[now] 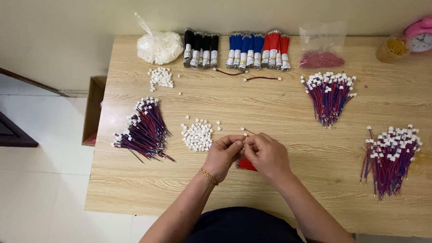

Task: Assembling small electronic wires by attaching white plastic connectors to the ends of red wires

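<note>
Roughly, by part:
Edges: the wooden surface [283, 109] ends at lower centre just before the person's body, and its left edge drops to white floor at the left of the frame.
Open room: bare wood lies right of the hands, between them and the wire bundle [389, 158] at far right; the loose white connectors [198, 135] sit just left of them.
Left hand [223, 155]: fingers curled, tips pinching a small white piece against the right hand.
Right hand [267, 154]: curled, fingertips pressed to the left's, pinching a thin red wire [247, 131].
Red wires [246, 164]: a small bunch on the surface under both hands, partly hidden.
</note>
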